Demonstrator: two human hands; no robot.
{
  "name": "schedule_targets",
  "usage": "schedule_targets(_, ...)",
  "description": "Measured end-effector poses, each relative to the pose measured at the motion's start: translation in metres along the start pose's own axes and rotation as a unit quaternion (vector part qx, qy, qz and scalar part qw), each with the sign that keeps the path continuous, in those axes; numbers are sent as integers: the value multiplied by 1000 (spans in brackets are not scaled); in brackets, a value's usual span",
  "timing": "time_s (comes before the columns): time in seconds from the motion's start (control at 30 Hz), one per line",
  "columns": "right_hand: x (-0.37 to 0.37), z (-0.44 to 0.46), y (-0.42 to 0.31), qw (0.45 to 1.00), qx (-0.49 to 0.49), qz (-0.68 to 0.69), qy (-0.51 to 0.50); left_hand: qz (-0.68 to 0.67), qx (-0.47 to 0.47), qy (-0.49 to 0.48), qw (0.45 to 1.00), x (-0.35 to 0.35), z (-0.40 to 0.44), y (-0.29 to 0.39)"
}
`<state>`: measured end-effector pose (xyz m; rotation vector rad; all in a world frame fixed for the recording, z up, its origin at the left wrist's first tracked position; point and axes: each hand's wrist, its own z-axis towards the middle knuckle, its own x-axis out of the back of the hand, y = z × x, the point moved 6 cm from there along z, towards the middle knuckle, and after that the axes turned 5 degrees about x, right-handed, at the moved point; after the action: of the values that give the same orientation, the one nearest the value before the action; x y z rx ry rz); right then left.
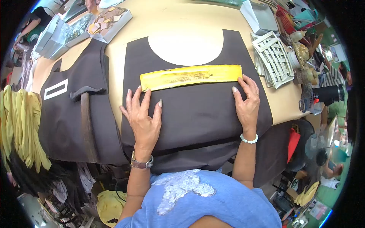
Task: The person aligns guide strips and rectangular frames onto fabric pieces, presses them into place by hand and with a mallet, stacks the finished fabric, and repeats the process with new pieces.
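A long yellow strip point(190, 76) with dark smudges along its middle lies across a dark fabric panel point(190, 114) with a scooped-out top. My left hand point(142, 114) rests on the panel, fingers spread, its fingertips at the strip's lower left corner. At the strip's lower right end, my right hand point(247, 98) touches the corner with a fingertip while its thumb lies apart on the fabric. Neither hand grasps anything. To the left, a hammer point(86, 121) with a wooden handle lies on another dark fabric piece point(61, 114), which bears a white rectangular outline point(56, 89).
White boxes of brown pieces point(108, 21) and small clear packets point(78, 28) stand at the back left. Stacked slotted white templates point(272, 59) lie right, below an open white box point(258, 17). Yellow fabric point(19, 125) hangs at left. Another person's hand point(91, 4) shows at the top.
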<state>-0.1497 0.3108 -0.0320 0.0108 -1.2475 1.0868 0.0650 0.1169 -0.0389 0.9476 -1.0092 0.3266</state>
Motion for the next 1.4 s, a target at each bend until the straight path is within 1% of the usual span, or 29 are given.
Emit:
schedule_targets(0.27, -1, 0, 0, 1000, 0, -2, -2, -1, -3, -4, 1000, 0, 0, 0)
schedule_targets(0.37, -1, 0, -1, 1000, -1, -6, -5, 59, -15, 3, 998, -2, -1, 6)
schedule_targets(0.43, -1, 2, -4, 1000, -6, -3, -14, 176, -75, 22, 981, -5, -2, 19)
schedule_targets(0.47, -2, 2, -6, 1000, 8, -20, -9, 235, -103, 30, 966, -6, -3, 25)
schedule_targets(0.53, -2, 2, -8, 998, 37, -54, 1, 249, -116, -2, 961, -7, 0, 29)
schedule_targets(0.6, -3, 3, -13, 993, 57, -99, -11, 270, -122, -32, 954, -9, 6, 29)
schedule_targets(0.63, -3, 4, -13, 991, 62, -115, -21, 241, -137, -13, 961, -8, 8, 32)
schedule_targets(0.73, -3, 9, -14, 982, 89, -163, -45, 210, -131, -30, 968, -10, 13, 41)
schedule_targets(0.77, -2, 10, -17, 979, 88, -173, -58, 229, -153, 3, 961, -12, 11, 45)
schedule_targets(0.87, -3, 13, -24, 976, 74, -173, -108, 285, -141, -28, 948, -18, 13, 50)
schedule_targets(0.9, -3, 13, -24, 975, 64, -171, -125, 292, -136, -19, 947, -18, 13, 50)
schedule_targets(1.0, -14, -1, -26, 950, 90, -278, -111, 296, -138, 14, 945, -21, 11, 49)
schedule_targets(1.1, -16, -9, -17, 972, 72, -212, -70, 263, -127, 35, 956, -24, 8, 43)
schedule_targets(1.27, -14, -8, -17, 977, 54, -196, -59, 270, -117, 23, 955, -24, 5, 40)
schedule_targets(1.4, -16, -9, -17, 979, 51, -185, -61, 260, -113, 33, 958, -23, 4, 40)
